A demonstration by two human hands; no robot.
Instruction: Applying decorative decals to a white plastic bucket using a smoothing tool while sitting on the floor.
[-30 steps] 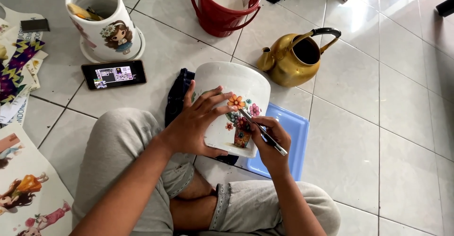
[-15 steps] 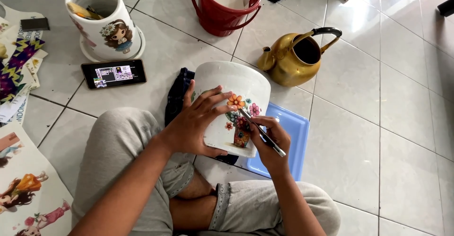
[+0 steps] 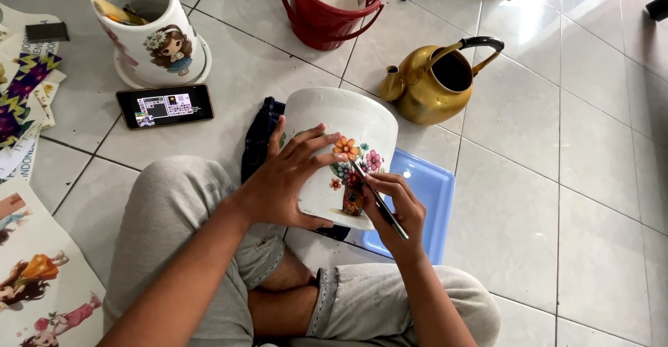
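While left hand steadies white pot, right hand holds brush

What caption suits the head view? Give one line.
Left hand steadies a white ceramic pot; right hand applies a thin brush to its flower picture.
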